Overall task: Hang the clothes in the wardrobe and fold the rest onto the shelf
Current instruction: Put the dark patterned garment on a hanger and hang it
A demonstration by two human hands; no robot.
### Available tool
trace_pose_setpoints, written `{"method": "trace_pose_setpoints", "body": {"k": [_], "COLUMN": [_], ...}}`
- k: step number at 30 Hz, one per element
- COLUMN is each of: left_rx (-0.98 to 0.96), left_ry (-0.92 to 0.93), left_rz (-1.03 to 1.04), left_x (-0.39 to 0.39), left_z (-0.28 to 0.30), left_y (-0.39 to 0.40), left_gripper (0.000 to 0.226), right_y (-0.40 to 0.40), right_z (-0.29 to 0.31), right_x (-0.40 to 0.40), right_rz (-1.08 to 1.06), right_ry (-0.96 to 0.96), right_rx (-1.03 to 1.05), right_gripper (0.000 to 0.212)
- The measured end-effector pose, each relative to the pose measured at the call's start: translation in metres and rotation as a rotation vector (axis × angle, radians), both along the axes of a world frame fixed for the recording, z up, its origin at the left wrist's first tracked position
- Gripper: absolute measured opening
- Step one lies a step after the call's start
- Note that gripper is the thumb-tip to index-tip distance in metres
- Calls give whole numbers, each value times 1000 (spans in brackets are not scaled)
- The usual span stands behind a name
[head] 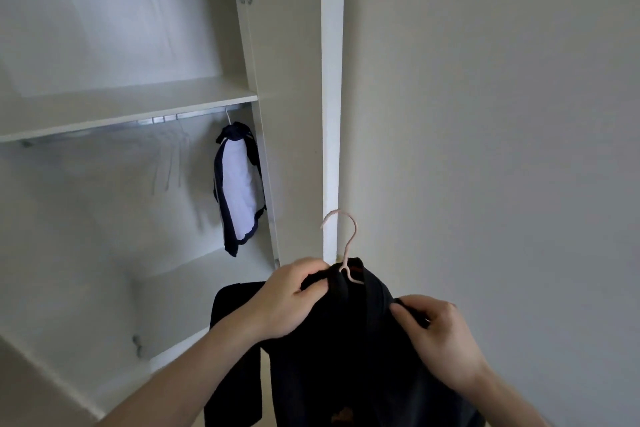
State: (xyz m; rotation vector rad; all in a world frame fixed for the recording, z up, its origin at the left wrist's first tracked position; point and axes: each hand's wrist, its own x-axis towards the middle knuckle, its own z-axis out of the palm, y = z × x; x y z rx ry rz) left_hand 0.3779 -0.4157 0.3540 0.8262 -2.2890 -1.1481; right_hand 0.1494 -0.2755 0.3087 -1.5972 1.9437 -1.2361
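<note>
Beside the open wardrobe (291, 114) we're seating a dark garment (346, 340) on its hanger (341, 239), left hand (291, 302) pinching collar, right hand (436, 333) pinching shoulder; next, hook onto rail (194, 113).

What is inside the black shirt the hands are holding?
A pale hanger is inside the black shirt; only its hook and neck poke out at the collar. Its arms are covered by cloth. The left hand and right hand pinch the shoulders.
</note>
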Motion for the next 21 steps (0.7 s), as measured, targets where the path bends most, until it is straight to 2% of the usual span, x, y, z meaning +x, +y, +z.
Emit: {"method": "trace_pose_setpoints", "body": {"k": [3,5,8,10,14,17,21], "left_rx": [57,-20,-118,-100,8,8,50], "left_ry": [-32,-60,-16,19,18,63,65], "left_rz": [82,197,398,483,576,638,684], "left_x": [-10,-16,-22,-20,-4,5,28], "left_z": [2,3,1,2,8,14,24], "left_y": [-14,-24,-41,-54,-77,-98,-137], "left_gripper": [35,44,35,34,52,40,23], "right_y": [-36,-61,-97,-121,-159,-183,-224], "right_z": [1,4,14,21,38,52,58], "right_x": [-13,-19,-17,-11,6,23,44], "right_rz": [69,121,244,310,395,471,516], "right_ry": [-48,-61,-102,-116,-111,-96,-98], "right_rx": [38,75,126,141,173,163,219], "right_gripper": [23,22,25,31,31,36,27]}}
